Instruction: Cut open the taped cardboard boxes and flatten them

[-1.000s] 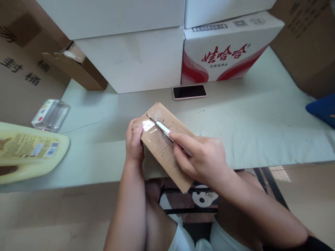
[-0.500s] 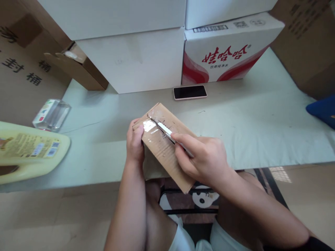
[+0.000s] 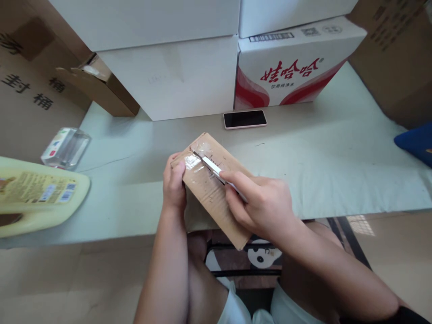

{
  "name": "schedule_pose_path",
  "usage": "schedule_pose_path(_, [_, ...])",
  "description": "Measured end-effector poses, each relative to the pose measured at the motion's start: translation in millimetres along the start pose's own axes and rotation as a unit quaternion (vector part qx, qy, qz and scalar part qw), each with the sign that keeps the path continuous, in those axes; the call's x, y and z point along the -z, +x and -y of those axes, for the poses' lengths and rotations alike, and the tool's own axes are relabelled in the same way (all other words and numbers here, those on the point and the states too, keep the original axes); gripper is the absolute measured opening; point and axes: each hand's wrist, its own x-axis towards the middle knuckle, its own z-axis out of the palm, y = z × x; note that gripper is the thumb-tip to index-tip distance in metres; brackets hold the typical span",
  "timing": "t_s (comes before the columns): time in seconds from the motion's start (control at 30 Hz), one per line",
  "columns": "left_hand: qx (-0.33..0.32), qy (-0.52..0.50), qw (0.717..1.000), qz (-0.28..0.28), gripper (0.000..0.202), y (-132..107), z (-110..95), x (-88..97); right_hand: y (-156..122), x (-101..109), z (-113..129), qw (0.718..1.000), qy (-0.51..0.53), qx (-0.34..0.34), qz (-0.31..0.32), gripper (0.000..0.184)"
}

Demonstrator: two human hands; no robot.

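A brown cardboard box [image 3: 216,198] with clear tape across its far end lies tilted over the near part of the table, one corner reaching past the front edge. My left hand [image 3: 174,182] grips its far left end, thumb on top and fingers out of sight behind. In my right hand [image 3: 259,202] is a white-handled utility knife [image 3: 213,166], the index finger stretched along the handle. Its blade tip touches the taped surface near the far end. The lower part of the handle is hidden in my palm.
A phone [image 3: 245,119] lies beyond the box, before stacked white cartons [image 3: 189,81] and a red-marked carton [image 3: 276,76]. At left are a yellow bottle [image 3: 43,198], a clear plastic container [image 3: 69,147] and a small open carton [image 3: 111,90]. Something blue [image 3: 416,141] sits at right.
Almost nothing differs. The knife and my right hand have shifted very slightly; the box and my left hand stay in place.
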Motion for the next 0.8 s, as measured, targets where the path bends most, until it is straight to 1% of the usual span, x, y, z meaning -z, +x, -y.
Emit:
schedule_pose_path(0.1, [-0.004, -0.001, 1.0, 0.0, 0.033, -0.1, -0.2, -0.3, -0.5, 0.6, 0.0, 1.0, -0.003, 0.003, 0.013, 0.026])
schedule_pose_path(0.17, [0.008, -0.01, 1.0, 0.002, 0.033, 0.0, 1.2, 0.1, -1.0, 1.1, -0.2, 1.0, -0.003, 0.006, 0.021, 0.026])
schedule_pose_path(0.27, [0.021, -0.022, 1.0, 0.005, 0.032, 0.1, 3.2, 0.8, -1.5, 1.2, -0.4, 1.0, -0.007, 0.009, 0.018, 0.026])
schedule_pose_path(0.53, [0.013, 0.005, 1.0, -0.005, 0.031, -0.5, -2.0, 0.0, -1.1, 0.3, -0.1, 1.0, -0.006, 0.006, 0.007, 0.025])
schedule_pose_path(0.8, [0.008, -0.001, 1.0, -0.003, 0.032, -0.1, 1.8, 0.0, -1.2, 0.9, 0.2, 1.0, -0.008, 0.009, 0.014, 0.025])
